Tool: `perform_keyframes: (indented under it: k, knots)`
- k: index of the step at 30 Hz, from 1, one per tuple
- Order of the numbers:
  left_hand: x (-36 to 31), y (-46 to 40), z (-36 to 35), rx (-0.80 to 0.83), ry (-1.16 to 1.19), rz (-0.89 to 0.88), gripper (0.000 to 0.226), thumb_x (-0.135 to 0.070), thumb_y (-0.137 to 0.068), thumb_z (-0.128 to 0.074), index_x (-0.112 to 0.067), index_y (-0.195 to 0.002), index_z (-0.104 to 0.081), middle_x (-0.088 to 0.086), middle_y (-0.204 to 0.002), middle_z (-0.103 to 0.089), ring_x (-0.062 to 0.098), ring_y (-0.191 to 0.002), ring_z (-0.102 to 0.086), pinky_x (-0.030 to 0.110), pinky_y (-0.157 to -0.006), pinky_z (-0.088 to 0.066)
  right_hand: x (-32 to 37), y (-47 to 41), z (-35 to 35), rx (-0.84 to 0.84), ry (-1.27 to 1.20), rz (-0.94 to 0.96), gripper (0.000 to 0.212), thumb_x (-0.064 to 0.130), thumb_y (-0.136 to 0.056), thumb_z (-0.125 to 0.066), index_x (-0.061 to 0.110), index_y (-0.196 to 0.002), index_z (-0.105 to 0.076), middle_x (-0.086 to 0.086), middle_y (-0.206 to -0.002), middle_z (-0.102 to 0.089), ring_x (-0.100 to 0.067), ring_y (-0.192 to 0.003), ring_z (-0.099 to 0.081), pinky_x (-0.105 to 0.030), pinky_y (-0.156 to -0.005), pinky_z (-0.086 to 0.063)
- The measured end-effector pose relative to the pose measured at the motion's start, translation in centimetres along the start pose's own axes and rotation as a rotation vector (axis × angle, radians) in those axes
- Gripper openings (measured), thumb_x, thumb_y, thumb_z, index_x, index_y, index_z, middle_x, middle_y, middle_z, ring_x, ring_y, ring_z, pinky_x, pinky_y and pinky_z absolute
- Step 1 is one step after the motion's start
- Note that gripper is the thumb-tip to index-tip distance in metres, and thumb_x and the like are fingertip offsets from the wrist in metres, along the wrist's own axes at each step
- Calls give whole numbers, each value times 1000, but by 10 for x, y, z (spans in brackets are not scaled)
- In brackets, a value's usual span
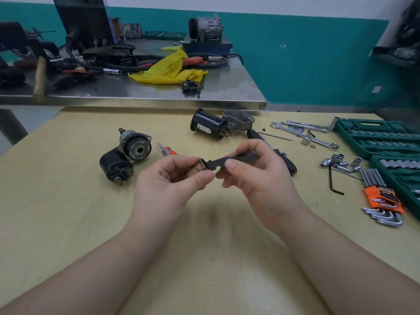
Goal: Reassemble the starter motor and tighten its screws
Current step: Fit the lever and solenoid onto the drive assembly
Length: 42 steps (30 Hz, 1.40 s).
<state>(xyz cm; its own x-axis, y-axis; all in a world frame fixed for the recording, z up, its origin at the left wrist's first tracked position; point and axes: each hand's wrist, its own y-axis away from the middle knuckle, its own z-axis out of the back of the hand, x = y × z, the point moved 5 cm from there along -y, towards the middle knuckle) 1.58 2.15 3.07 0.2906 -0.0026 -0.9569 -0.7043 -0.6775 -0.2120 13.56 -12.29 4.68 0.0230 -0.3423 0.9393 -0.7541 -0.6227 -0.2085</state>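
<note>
Left hand (168, 178) pinches copper-coloured plunger (196, 171), axis near horizontal, tip pointing right. Right hand (256, 169) grips black lever (234, 160) meeting plunger tip, above surface (68, 212).

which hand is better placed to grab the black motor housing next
Right, probably. The black motor housing lies up and right of both hands; the right hand is nearer, though its grip holds the black lever.
</note>
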Motion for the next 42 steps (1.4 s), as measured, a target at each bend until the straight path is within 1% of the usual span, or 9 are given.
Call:
perform_keyframes:
  k: [3, 7, 11, 20, 25, 30, 36, 39, 42]
  knots:
    - [5, -4, -1, 68, 63, 108, 31, -20, -67, -95, -11, -93, -81, 15, -84, -78, 26, -75, -74, 29, -70, -62, 5, -2, 6, 54, 364, 88, 13, 12, -89, -78, 12, -100, -70, 5, -80, -74, -13, -71, -70, -27, -63, -56]
    - [13, -4, 0, 88, 88, 194, 28, -20, -74, -89, -9, -98, -81, 17, -87, -77, 27, -77, -74, 28, -69, -61, 10, -1, 5, 163, 461, 146, 26, 0, -95, -77, 25, -102, -74, 16, -81, -73, -2, -70, -67, -15, -65, -51]
    - [14, -5, -1, 125, 40, 173, 20, -20, -75, -88, -15, -94, -83, 15, -85, -78, 24, -72, -73, 27, -65, -59, 10, -1, 6, 104, 512, 183, 27, -1, -94, -76, 24, -102, -74, 22, -80, -74, 1, -68, -67, -14, -63, -51]
    - [12, -3, 1, 67, 75, 134, 38, -22, -73, -91, -4, -104, -77, 13, -83, -77, 20, -70, -72, 24, -64, -57, 17, 16, -4, -78, 776, 593, 17, 14, -91, -80, 7, -107, -81, 18, -92, -73, 0, -79, -68, -21, -75, -56]
    - [21, 7, -5, -16, 206, 155, 27, -23, -81, -91, -9, -101, -81, 13, -85, -77, 21, -75, -73, 26, -68, -59, 14, 25, -19, -143, 913, 808, 19, 3, -92, -81, 0, -110, -80, -6, -96, -80, -10, -83, -69, -20, -80, -55]
    - [26, 3, -5, -103, 295, 230, 57, -32, -74, -86, 4, -117, -75, 22, -108, -78, 26, -87, -73, 29, -79, -62, 3, 19, -28, -46, 958, 703, 26, 5, -101, -65, 0, -124, -75, -9, -115, -78, -14, -107, -69, -21, -99, -52]
    - [28, -2, -3, -82, 350, 303, 57, -25, -78, -84, 7, -121, -67, 28, -118, -76, 31, -98, -78, 43, -95, -65, -3, 14, -25, 56, 916, 449, 34, 17, -104, -62, 14, -137, -71, 6, -132, -71, -5, -121, -63, -18, -101, -50]
    - [29, -3, -2, -120, 362, 319, 45, -26, -83, -83, 2, -116, -72, 21, -110, -80, 25, -91, -78, 33, -83, -65, -9, 16, -32, 174, 1051, 325, 50, 39, -106, -54, 23, -153, -57, 13, -153, -55, -1, -141, -46, -9, -116, -29]
    - [27, -6, -1, -184, 362, 324, 33, -19, -95, -79, 6, -116, -74, 21, -107, -80, 24, -85, -75, 31, -82, -64, -19, 22, -46, 274, 1175, 295, 73, 51, -102, -44, 21, -167, -31, 26, -158, -30, 11, -145, -26, 3, -111, -7]
